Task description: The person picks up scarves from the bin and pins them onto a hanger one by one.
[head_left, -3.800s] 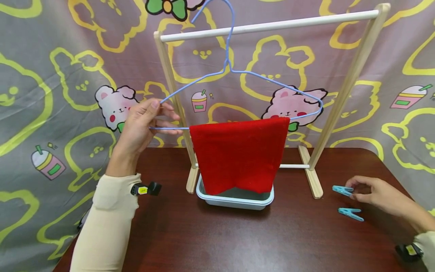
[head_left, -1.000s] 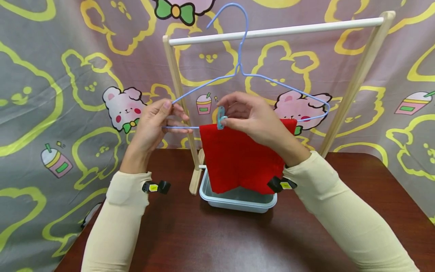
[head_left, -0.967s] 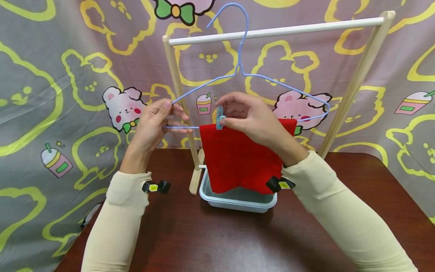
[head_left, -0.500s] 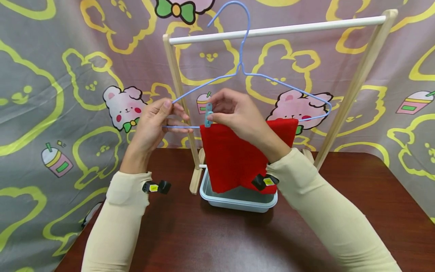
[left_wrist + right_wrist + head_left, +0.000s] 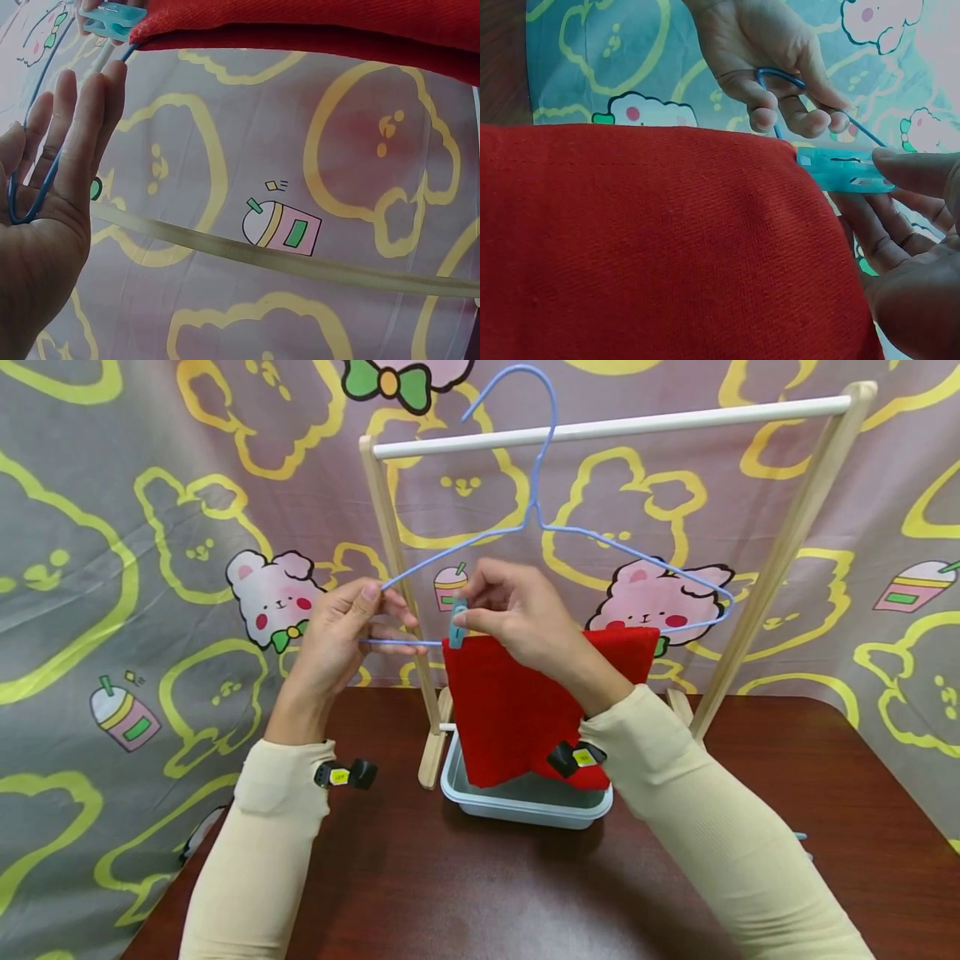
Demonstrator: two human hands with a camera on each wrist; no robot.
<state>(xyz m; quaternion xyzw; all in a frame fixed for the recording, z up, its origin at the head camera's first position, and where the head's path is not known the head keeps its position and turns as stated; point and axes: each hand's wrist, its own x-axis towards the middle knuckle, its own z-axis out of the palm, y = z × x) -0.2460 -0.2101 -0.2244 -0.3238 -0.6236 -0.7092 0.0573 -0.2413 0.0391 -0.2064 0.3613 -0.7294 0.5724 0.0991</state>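
Observation:
My left hand [image 5: 330, 631] holds the left corner of a blue wire hanger [image 5: 573, 529], its thumb on the sloping wire and its fingers along the bottom bar. A folded red cloth [image 5: 540, 718] drapes over that bar. With thumb and fingers, my right hand [image 5: 521, 610] pinches a light-blue clothespin [image 5: 457, 628] at the cloth's top left corner. In the right wrist view the clothespin's [image 5: 844, 170] tip meets the cloth edge. The left wrist view shows the same clothespin [image 5: 114, 21] beyond my left fingertips.
Behind the hanger stands a wooden rack with a white top rail [image 5: 637, 424]. A pale blue tub [image 5: 517, 812] sits on the brown table [image 5: 480, 893] beneath the cloth. Another blue clothespin [image 5: 801, 837] peeks out past my right sleeve. A patterned curtain [image 5: 180, 693] hangs behind.
My right hand picked up a clothespin from the table at right and brought it to the cloth's top edge, then slid left and lowered it onto the corner. My left hand keeps its hold.

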